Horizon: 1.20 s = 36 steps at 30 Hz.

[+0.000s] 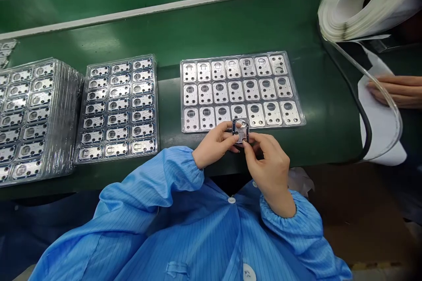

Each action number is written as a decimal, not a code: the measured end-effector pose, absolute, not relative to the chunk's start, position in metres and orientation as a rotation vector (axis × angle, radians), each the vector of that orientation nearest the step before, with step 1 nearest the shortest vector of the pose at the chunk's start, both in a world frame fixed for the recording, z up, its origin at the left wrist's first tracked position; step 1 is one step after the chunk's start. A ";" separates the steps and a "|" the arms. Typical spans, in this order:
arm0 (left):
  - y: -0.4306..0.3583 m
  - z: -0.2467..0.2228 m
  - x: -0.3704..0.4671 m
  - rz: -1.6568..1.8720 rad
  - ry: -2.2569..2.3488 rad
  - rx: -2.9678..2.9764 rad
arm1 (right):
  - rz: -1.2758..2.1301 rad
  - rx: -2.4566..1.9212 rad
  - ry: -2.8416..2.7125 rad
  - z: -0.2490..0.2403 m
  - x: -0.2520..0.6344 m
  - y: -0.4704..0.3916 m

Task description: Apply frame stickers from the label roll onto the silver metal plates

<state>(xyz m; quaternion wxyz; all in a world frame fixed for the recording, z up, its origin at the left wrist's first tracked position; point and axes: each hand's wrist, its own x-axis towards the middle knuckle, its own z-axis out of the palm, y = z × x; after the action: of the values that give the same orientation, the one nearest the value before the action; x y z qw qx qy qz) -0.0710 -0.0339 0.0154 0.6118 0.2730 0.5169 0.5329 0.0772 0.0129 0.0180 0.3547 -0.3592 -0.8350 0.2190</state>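
Observation:
Between my two hands is a small rectangular metal plate with a dark frame (240, 131), held tilted up by the fingertips. My left hand (214, 142) pinches its left side, and my right hand (268, 158) grips its right side and lower corner. Just beyond lies a clear plastic tray (243, 80) whose pockets hold rows of silvery plates, each with a round window and small dark holes. The held plate overlaps the tray's front edge from my viewpoint. My fingertips partly hide the plate's edges.
To the left lies another filled tray (118, 107), beside a tall stack of filled trays (62, 118). A large roll of white strip material (336, 13) stands at the right. Another person's hand (398, 90) rests on white sheet (376, 118). A pale rail (158, 9) crosses the green bench.

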 end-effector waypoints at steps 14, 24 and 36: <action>-0.033 0.018 -0.070 1.265 1.135 0.585 | 0.559 -0.884 -2.161 0.017 0.079 0.012; -0.031 0.020 -0.069 1.226 1.209 0.584 | 0.531 -0.835 -2.167 0.022 0.086 0.005; -0.030 0.019 -0.069 1.251 1.172 0.573 | 0.557 -0.879 -2.106 0.019 0.086 -0.005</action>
<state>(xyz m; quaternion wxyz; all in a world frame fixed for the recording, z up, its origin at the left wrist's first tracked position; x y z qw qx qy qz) -0.0691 -0.0299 0.0191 0.6189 0.2491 0.5093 0.5437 0.0858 -0.0054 0.0186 0.3860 -0.3454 -0.8269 0.2188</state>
